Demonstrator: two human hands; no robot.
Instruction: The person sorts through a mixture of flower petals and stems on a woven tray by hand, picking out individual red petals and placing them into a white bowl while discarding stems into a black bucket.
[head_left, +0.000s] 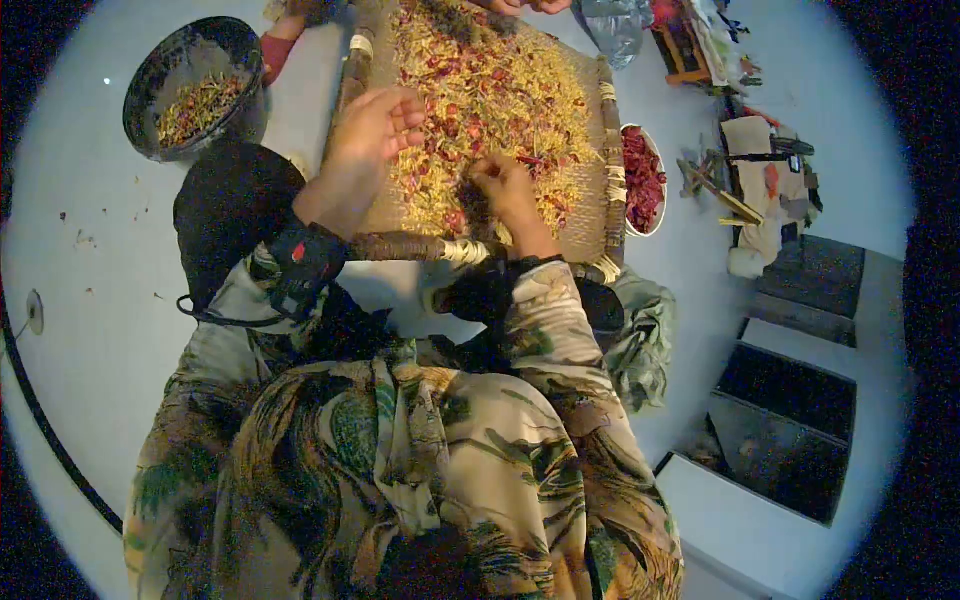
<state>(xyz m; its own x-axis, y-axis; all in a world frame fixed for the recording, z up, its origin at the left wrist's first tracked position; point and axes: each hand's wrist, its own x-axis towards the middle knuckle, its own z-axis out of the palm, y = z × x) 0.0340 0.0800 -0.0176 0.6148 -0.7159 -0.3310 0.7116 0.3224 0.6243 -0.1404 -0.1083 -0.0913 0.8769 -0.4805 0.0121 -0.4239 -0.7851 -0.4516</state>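
Observation:
A woven tray (592,225) with a wooden rim is spread with yellow seeds and stalks (560,85) and dried red chilli pieces (450,128). My left hand (385,128) is over the tray's left side, palm turned partly up, fingers apart and slightly curled, with nothing visible in them. Close to the near edge, my right hand (508,195) reaches down at the layer with thumb and fingers drawn together. Whatever is between those fingertips is too small to make out. A white bowl (659,160) of dark red chillies (641,185) stands right of the tray.
A black tub (135,105) with seeds and stalks stands at the left; another person's arm (280,50) is beside it. Another person's hands (525,5) are at the tray's far edge. A clear plastic bag (615,30) lies far right. Scraps dot the left floor.

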